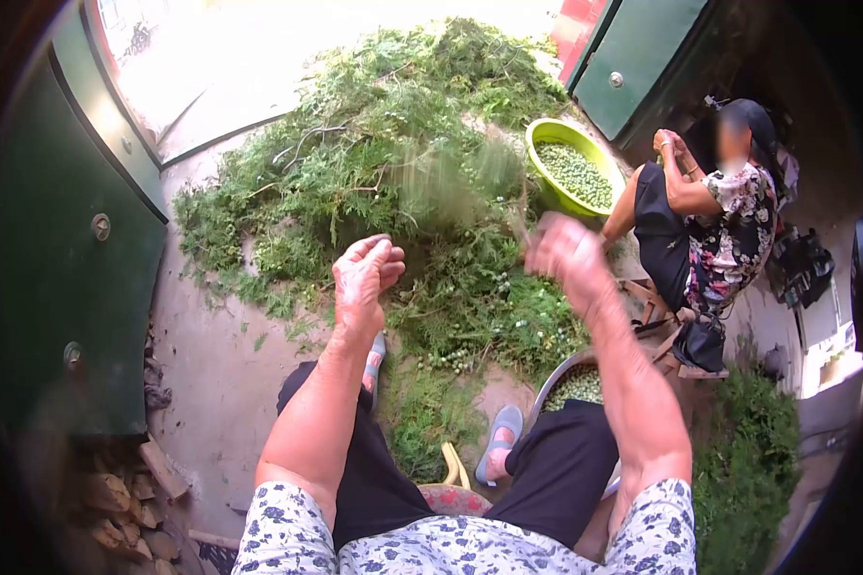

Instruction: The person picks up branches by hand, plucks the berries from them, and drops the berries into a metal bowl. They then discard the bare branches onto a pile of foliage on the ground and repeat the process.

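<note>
**Both hands raised at the branch pile (355,172), right one blurred**

Biggest first. Branch pile: leafy green, spread over the floor (225,369), ahead of the wearer and running back to the bright doorway. Green doors (62,278) on the left, another green door panel (638,67) at upper right.

Seated person (734,225) on the right, low wooden seat, flowered top, own two hands together in front of the chest. Smaller heap of greenery (746,470) on the floor at lower right.

Lime-green tub (536,165) sits at the pile's right edge, just beside the seated person's leg, with a bed of green berries (575,176) in it. Metal basin (550,385) is by the wearer's right leg, partly hidden behind it, also with small green berries inside. Split firewood (125,508) at lower left.

Left hand (366,273): in front of the pile, fingers curled inward, thumb up near the index finger. Right hand (571,257): level with it, between tub and basin, fingers smeared and partly bent. Can't tell from this view how far either set is closed, or whether anything is gripped. A green blur (441,187) shows between and above the two hands, against the pile.

Grey shoe (501,436) on the floor beside the basin.
</note>
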The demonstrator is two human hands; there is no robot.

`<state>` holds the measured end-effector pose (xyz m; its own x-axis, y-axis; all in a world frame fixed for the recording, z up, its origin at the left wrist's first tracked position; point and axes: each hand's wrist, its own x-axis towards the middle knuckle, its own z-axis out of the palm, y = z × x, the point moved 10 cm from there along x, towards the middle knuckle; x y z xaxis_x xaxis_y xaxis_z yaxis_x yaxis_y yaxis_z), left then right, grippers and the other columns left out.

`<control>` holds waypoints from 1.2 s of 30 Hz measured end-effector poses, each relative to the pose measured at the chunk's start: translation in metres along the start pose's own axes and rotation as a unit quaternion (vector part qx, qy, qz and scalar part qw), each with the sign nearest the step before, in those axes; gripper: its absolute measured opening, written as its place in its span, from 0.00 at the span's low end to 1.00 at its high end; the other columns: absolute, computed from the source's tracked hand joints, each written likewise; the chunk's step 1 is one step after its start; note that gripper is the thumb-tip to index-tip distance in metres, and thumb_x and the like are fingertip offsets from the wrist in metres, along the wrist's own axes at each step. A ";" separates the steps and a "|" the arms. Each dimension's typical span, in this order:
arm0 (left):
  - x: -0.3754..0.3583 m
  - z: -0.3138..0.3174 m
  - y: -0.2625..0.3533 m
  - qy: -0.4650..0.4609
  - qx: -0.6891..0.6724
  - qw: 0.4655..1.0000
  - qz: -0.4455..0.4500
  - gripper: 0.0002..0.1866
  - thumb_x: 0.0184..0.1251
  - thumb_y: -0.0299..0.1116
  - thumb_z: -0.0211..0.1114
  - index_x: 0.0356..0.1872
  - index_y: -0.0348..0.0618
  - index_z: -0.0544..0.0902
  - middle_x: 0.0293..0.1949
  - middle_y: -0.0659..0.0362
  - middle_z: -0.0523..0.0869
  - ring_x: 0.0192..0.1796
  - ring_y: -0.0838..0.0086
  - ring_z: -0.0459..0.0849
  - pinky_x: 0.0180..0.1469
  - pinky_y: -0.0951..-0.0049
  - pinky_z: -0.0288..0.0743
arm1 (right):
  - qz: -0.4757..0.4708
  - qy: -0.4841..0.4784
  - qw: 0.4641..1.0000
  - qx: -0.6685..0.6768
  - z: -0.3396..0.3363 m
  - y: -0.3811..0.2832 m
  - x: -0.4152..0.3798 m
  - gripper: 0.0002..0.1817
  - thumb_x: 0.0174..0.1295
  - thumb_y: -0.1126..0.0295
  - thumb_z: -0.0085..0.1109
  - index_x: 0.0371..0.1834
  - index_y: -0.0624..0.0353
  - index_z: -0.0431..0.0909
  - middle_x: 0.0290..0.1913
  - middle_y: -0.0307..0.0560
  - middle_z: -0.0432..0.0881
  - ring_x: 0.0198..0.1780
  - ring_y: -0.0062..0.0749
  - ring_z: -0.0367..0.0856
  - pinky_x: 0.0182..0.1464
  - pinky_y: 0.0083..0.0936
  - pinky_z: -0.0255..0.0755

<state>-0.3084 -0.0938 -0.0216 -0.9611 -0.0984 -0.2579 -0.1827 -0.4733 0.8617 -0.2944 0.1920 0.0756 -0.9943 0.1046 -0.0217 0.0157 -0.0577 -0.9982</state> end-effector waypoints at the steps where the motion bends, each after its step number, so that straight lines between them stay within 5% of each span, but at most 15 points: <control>1: 0.001 -0.003 0.001 0.015 -0.022 1.000 -0.007 0.12 0.63 0.32 0.62 0.46 0.41 0.77 0.33 0.58 0.85 0.28 0.79 0.82 0.31 0.81 0.76 | -0.070 0.035 0.997 0.017 -0.009 -0.031 0.023 0.16 0.65 0.74 0.47 0.55 0.68 0.66 0.38 0.49 0.80 0.36 0.35 0.81 0.40 0.27 0.77; 3: 0.002 -0.008 0.005 0.036 -0.044 0.998 -0.015 0.11 0.63 0.31 0.61 0.46 0.41 0.77 0.32 0.59 0.85 0.28 0.78 0.82 0.31 0.80 0.76 | -0.124 0.037 0.981 0.146 -0.002 -0.069 0.041 0.19 0.64 0.78 0.49 0.57 0.75 0.63 0.48 0.56 0.74 0.43 0.38 0.80 0.43 0.28 0.79; 5: 0.002 -0.010 0.020 0.037 -0.058 0.997 0.018 0.11 0.63 0.31 0.61 0.44 0.41 0.77 0.32 0.59 0.84 0.29 0.78 0.82 0.31 0.79 0.76 | -0.123 0.028 0.989 0.077 0.019 -0.072 0.032 0.18 0.64 0.77 0.49 0.56 0.75 0.65 0.46 0.55 0.76 0.43 0.37 0.81 0.42 0.26 0.78; 10: 0.008 -0.035 0.018 0.098 -0.124 0.987 0.002 0.08 0.62 0.32 0.62 0.40 0.43 0.77 0.30 0.59 0.85 0.26 0.78 0.82 0.27 0.79 0.75 | 0.079 -0.022 0.996 -0.024 0.023 0.045 -0.001 0.12 0.63 0.73 0.53 0.48 0.65 0.74 0.37 0.47 0.81 0.36 0.30 0.83 0.39 0.24 0.78; 13: 0.005 -0.040 0.019 0.113 -0.123 0.986 0.008 0.06 0.62 0.31 0.62 0.37 0.43 0.78 0.29 0.59 0.85 0.26 0.78 0.82 0.27 0.79 0.77 | 0.167 0.044 0.984 -0.039 -0.011 0.103 -0.017 0.11 0.64 0.72 0.52 0.47 0.65 0.74 0.36 0.47 0.81 0.34 0.31 0.83 0.35 0.26 0.79; 19: 0.009 -0.027 0.002 0.097 -0.108 0.989 -0.027 0.07 0.62 0.32 0.62 0.37 0.42 0.78 0.30 0.59 0.85 0.27 0.77 0.82 0.31 0.77 0.77 | 0.235 0.148 0.960 0.044 -0.070 0.172 -0.018 0.10 0.66 0.73 0.48 0.48 0.65 0.71 0.35 0.50 0.79 0.32 0.37 0.82 0.35 0.30 0.79; 23: 0.022 -0.006 -0.007 0.085 -0.100 0.990 -0.047 0.07 0.61 0.32 0.63 0.37 0.42 0.79 0.32 0.58 0.85 0.29 0.76 0.82 0.34 0.75 0.76 | 0.265 0.236 0.925 0.133 -0.106 0.255 -0.032 0.07 0.63 0.75 0.49 0.41 0.68 0.72 0.30 0.52 0.78 0.27 0.39 0.81 0.26 0.32 0.79; 27: 0.027 0.000 -0.009 0.080 -0.094 0.991 -0.048 0.08 0.60 0.32 0.64 0.37 0.40 0.79 0.32 0.57 0.85 0.30 0.74 0.82 0.35 0.74 0.77 | 0.336 0.258 0.885 0.192 -0.091 0.339 -0.066 0.06 0.63 0.76 0.47 0.39 0.66 0.71 0.29 0.52 0.77 0.26 0.40 0.80 0.25 0.36 0.78; 31: 0.024 -0.003 -0.015 0.093 -0.094 0.989 -0.064 0.08 0.60 0.32 0.64 0.38 0.39 0.80 0.32 0.57 0.84 0.30 0.74 0.82 0.35 0.73 0.77 | 0.418 0.248 0.859 0.159 -0.056 0.405 -0.099 0.08 0.63 0.76 0.46 0.43 0.66 0.70 0.30 0.52 0.77 0.26 0.40 0.80 0.24 0.33 0.78; 36: 0.016 -0.013 -0.014 0.127 -0.118 0.982 -0.071 0.07 0.61 0.31 0.64 0.37 0.39 0.80 0.31 0.59 0.84 0.30 0.75 0.81 0.35 0.75 0.76 | 0.396 0.082 0.896 0.183 0.032 0.405 -0.067 0.17 0.67 0.73 0.45 0.57 0.64 0.67 0.44 0.53 0.77 0.33 0.35 0.81 0.32 0.29 0.79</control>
<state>-0.3185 -0.1001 -0.0432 -0.8413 -0.2181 -0.4946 -0.2292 -0.6848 0.6917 -0.2250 0.1304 -0.3250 -0.6574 0.0299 -0.7529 0.6437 -0.4973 -0.5817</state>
